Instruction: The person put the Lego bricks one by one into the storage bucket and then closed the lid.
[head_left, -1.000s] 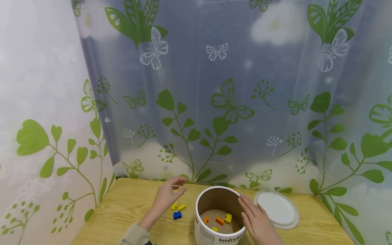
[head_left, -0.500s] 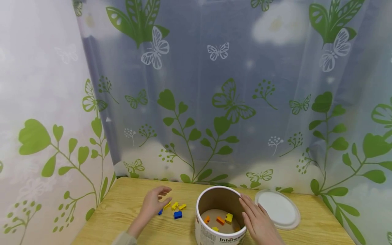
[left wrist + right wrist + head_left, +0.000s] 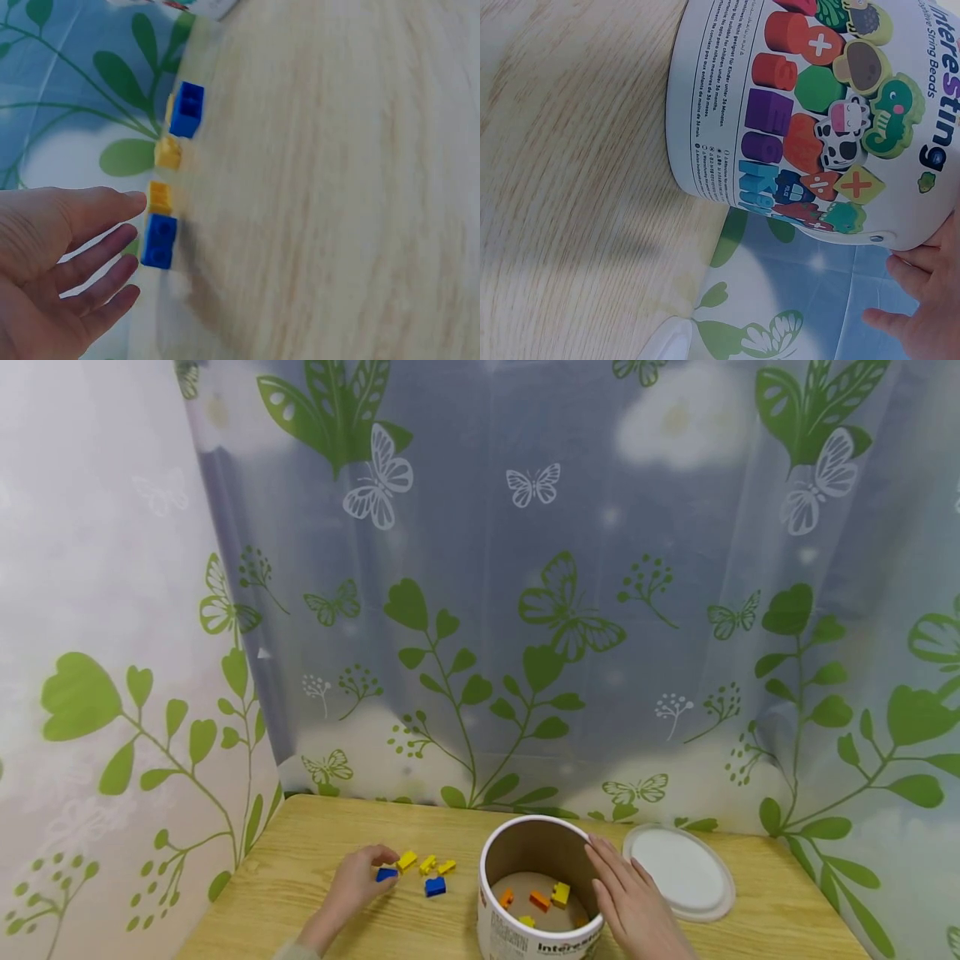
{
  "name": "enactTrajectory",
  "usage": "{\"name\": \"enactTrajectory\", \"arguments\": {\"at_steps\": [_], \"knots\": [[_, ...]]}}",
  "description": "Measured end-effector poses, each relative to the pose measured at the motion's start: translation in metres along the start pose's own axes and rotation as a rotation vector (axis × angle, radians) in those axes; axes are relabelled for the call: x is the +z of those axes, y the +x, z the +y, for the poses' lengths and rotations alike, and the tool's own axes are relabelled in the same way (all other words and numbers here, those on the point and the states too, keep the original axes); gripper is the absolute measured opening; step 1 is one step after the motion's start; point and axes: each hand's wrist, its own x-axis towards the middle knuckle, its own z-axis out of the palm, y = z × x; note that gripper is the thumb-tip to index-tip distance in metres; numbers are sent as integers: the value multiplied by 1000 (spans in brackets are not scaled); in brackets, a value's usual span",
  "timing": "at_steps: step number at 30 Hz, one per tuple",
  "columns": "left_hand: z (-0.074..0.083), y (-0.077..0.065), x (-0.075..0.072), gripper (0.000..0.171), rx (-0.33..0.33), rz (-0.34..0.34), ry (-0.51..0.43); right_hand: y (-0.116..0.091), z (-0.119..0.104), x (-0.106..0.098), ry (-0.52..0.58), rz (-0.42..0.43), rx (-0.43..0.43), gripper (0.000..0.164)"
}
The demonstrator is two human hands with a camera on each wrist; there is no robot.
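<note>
My left hand (image 3: 351, 883) is low over the table beside a blue toy brick (image 3: 386, 874), fingers loosely bent. In the left wrist view, the thumb tip comes close to a yellow brick (image 3: 160, 196), and the fingers lie just beside the blue one (image 3: 159, 241). A second blue brick (image 3: 435, 887) and several yellow bricks (image 3: 427, 865) lie to the right. My right hand (image 3: 636, 902) rests with straight fingers on the rim of a round white tub (image 3: 504, 935). Inside the tub are an orange brick (image 3: 539, 902), a yellow brick (image 3: 560, 895) and several others.
A round white lid (image 3: 678, 872) lies on the wooden table (image 3: 322, 827), behind and right of the tub. A patterned curtain (image 3: 480, 652) hangs right behind the table's back edge, and another stands along its left side.
My left hand has moved left and down from near the tub to the blue brick, uncovering bricks it hid before. The right hand stays on the tub's rim.
</note>
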Motion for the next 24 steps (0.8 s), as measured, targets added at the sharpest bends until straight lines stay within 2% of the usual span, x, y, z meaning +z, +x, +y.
{"name": "enactTrajectory", "arguments": {"at_steps": [5, 14, 18, 24], "knots": [[-12, 0, 3, 24, -11, -40, -5, 0, 0, 0, 3, -6, 3, 46], [-20, -3, 3, 26, 84, -91, 13, 0, 1, 2, -7, 20, -9, 46], [-21, -4, 4, 24, 77, -84, 18, 0, 1, 2, -1, 4, 4, 46], [-15, -1, 2, 22, 52, -67, -26, 0, 0, 0, 3, -6, 3, 46]]}}
